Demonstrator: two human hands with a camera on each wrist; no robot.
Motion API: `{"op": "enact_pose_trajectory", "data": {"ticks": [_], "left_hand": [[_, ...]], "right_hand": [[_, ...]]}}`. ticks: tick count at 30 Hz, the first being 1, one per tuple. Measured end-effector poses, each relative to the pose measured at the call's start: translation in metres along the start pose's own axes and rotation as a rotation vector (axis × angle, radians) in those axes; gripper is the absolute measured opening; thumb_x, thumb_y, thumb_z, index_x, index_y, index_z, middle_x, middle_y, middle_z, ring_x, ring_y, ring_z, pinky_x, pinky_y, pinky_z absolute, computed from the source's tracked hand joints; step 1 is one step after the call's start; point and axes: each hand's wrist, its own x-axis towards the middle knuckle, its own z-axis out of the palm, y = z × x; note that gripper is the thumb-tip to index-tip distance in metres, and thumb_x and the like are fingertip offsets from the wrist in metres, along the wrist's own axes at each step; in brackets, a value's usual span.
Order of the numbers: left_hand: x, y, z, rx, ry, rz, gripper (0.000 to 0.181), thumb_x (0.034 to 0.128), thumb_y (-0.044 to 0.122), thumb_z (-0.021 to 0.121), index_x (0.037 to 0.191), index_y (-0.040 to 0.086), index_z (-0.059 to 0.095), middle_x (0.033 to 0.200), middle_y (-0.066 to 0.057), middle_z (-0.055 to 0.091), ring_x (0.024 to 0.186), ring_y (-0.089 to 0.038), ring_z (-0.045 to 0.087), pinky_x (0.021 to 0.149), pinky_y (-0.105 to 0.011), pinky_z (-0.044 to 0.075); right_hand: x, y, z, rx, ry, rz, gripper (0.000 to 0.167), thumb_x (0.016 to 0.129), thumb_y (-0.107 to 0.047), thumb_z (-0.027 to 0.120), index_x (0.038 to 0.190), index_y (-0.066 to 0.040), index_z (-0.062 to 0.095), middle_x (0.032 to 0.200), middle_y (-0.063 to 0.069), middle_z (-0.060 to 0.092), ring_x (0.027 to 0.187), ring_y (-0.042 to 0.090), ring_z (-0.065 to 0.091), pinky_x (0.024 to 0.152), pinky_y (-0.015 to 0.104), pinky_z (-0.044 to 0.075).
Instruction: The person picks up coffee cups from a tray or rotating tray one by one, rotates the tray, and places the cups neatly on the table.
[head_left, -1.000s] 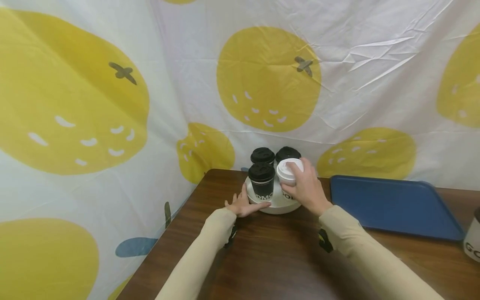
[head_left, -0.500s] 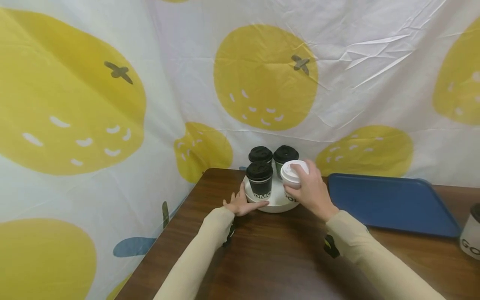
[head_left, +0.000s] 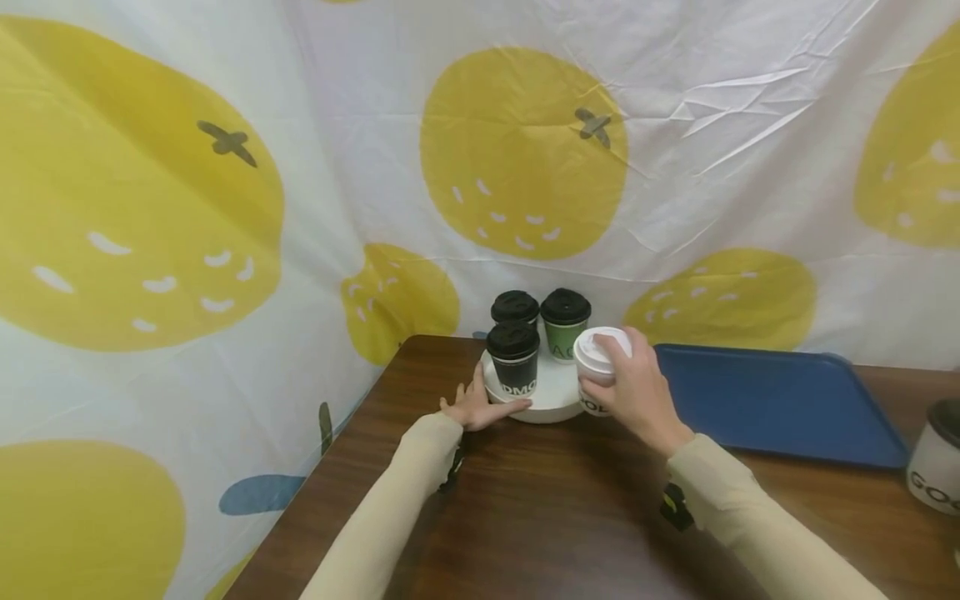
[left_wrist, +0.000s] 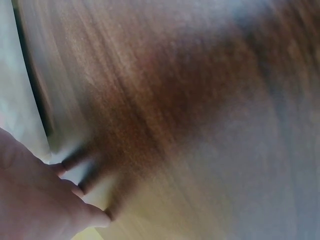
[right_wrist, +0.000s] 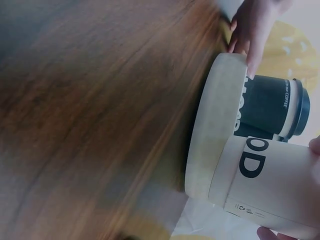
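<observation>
A white-lidded paper cup (head_left: 597,354) is gripped near its lid by my right hand (head_left: 637,385), at the right edge of a round white stand (head_left: 551,408). In the right wrist view that white cup (right_wrist: 270,180) overlaps the stand's rim (right_wrist: 215,125); whether its base touches is unclear. Three black-lidded cups stand on the white round: a black one in front (head_left: 515,367), one behind it (head_left: 514,307) and a green one (head_left: 562,333). My left hand (head_left: 480,406) rests spread against the stand's left front edge, thumb along the rim. The left wrist view has that hand (left_wrist: 40,195) with its fingertips by the wood.
A blue tray (head_left: 780,404) lies right of the stand on the brown table (head_left: 525,517). Another white cup with a dark lid (head_left: 937,458) stands at the far right. Fruit-patterned cloth (head_left: 360,150) hangs behind and at the left.
My right hand has moved the white-lidded cup right and slightly toward me, away from the other cups, uncovering the green one. My left hand keeps its place at the stand. The view has shifted slightly.
</observation>
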Motion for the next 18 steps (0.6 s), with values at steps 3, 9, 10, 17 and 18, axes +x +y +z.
{"op": "enact_pose_trajectory", "data": {"ticks": [3,9,10,17,18], "left_hand": [[0.007,-0.004,0.003,0.000,-0.004,-0.008,0.132,0.0765,0.089,0.057,0.166,0.021,-0.013,0.176,-0.014,0.011,0.163,-0.041,0.013,0.125,-0.072,0.010],[0.021,-0.011,0.008,0.005,-0.005,-0.017,0.138,0.0718,0.093,0.057,0.166,0.024,-0.017,0.176,-0.016,0.012,0.163,-0.040,0.011,0.125,-0.072,0.009],[0.022,-0.012,0.008,0.004,-0.006,-0.017,0.138,0.0715,0.093,0.057,0.166,0.024,-0.016,0.176,-0.016,0.012,0.163,-0.041,0.011,0.125,-0.072,0.009],[0.018,-0.010,0.005,-0.010,-0.012,-0.010,0.137,0.0726,0.091,0.058,0.166,0.023,-0.016,0.176,-0.012,0.010,0.163,-0.041,0.010,0.125,-0.072,0.009],[0.016,-0.009,0.005,-0.010,-0.010,-0.007,0.137,0.0730,0.091,0.058,0.166,0.023,-0.015,0.176,-0.012,0.010,0.163,-0.041,0.010,0.126,-0.072,0.008]], "right_hand": [[-0.004,0.001,-0.004,0.005,0.003,0.014,0.058,0.082,-0.024,0.082,0.134,-0.011,0.062,0.146,0.029,0.047,0.123,0.052,0.054,0.082,0.069,0.055],[-0.009,0.006,-0.009,0.003,0.027,0.021,0.058,0.080,-0.025,0.083,0.133,-0.011,0.063,0.144,0.029,0.047,0.121,0.053,0.054,0.080,0.069,0.055],[-0.010,0.007,-0.009,0.000,0.027,0.022,0.058,0.080,-0.025,0.084,0.133,-0.012,0.063,0.144,0.029,0.047,0.121,0.053,0.054,0.080,0.069,0.055],[-0.017,0.011,-0.017,-0.007,0.007,0.046,0.059,0.081,-0.026,0.084,0.134,-0.011,0.062,0.145,0.028,0.046,0.120,0.052,0.054,0.079,0.069,0.054],[-0.018,0.012,-0.019,-0.008,0.005,0.050,0.059,0.081,-0.026,0.084,0.134,-0.011,0.062,0.145,0.029,0.046,0.120,0.052,0.054,0.079,0.069,0.054]]}}
